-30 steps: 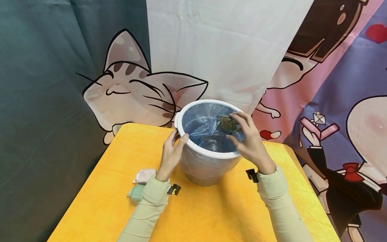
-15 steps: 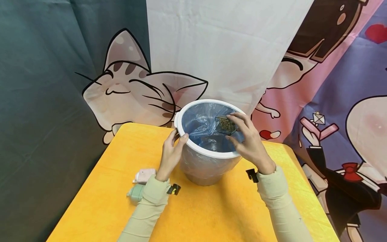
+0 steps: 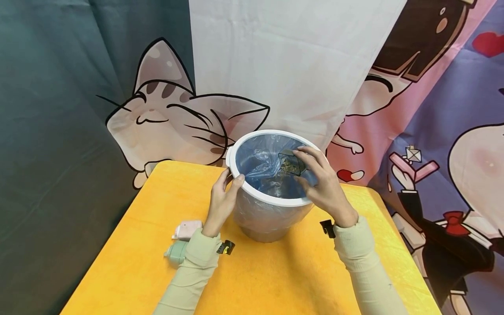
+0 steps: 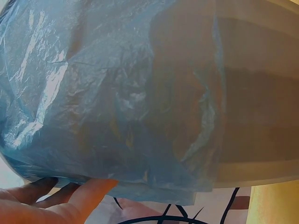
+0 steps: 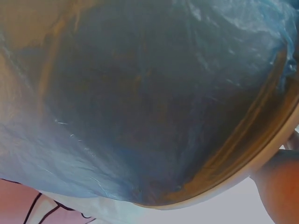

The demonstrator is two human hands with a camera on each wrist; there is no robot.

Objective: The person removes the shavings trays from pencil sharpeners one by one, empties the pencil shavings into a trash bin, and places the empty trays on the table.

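Note:
A white-rimmed trash can [image 3: 271,202] lined with a thin blue plastic bag [image 3: 256,153] stands on the yellow table. My left hand [image 3: 222,201] pinches its rim at the left, thumb on top. In the left wrist view the fingers [image 4: 88,196] press against the bag-covered outside. My right hand [image 3: 327,192] holds a small clear square-sided container [image 3: 298,162] between thumb and fingers, tilted over the bin's mouth. Loose greenish-brown dried bits [image 3: 290,166] lie at its opening and below. The right wrist view shows mostly bag-covered bin wall and part of a finger [image 5: 280,186].
On the table [image 3: 252,280], left of the bin, lie a small pink case-like object [image 3: 188,229] and a pale green bottle-like object [image 3: 176,252], partly behind my left sleeve [image 3: 197,267]. A cloth backdrop with cartoon figures [image 3: 157,118] hangs close behind the table.
The right hand has tipped the container slightly further to the left. The dried bits have slid out of it downward into the bin, and less remains inside. The left hand stays put.

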